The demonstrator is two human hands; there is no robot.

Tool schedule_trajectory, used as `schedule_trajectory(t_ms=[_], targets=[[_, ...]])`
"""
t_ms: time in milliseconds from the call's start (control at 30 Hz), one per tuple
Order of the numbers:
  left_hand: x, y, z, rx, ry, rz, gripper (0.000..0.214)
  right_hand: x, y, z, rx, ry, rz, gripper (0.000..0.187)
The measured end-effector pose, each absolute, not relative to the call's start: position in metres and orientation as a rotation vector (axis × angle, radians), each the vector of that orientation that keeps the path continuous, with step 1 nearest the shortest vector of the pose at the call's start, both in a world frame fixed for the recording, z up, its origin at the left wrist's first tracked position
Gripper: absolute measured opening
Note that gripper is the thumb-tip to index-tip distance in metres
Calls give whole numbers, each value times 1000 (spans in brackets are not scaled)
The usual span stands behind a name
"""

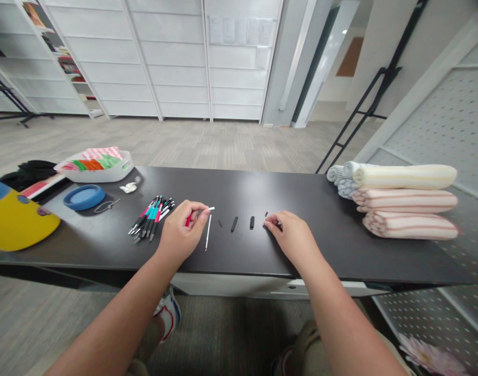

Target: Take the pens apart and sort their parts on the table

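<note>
My left hand is closed around a red pen barrel, whose white end sticks out past the fingertips. Just right of it a thin white ink refill lies on the dark tabletop. A tiny dark spring-like piece, a slim black tube and a short black pen part follow in a row. At the row's right end my right hand has thumb and fingers pinched at the table surface, beside a small red-tipped piece. What those fingers hold is hidden.
Several pens lie piled left of my left hand. Farther left are a blue round lid, a white basket with colourful packets, a crumpled white scrap and a yellow-blue visor. Rolled towels are stacked at right.
</note>
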State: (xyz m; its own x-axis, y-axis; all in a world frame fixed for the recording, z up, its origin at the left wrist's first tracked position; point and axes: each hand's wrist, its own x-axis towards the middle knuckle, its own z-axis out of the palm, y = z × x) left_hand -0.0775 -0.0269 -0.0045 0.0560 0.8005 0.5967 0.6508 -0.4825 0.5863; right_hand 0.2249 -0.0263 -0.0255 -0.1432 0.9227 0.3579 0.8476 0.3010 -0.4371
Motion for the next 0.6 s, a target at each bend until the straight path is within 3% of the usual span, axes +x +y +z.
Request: schedule_trajectory(t_ms=[600], targets=[[-76, -28, -4, 2255, 1478, 1347, 17, 222, -26, -28, -1599, -1893, 84, 18]])
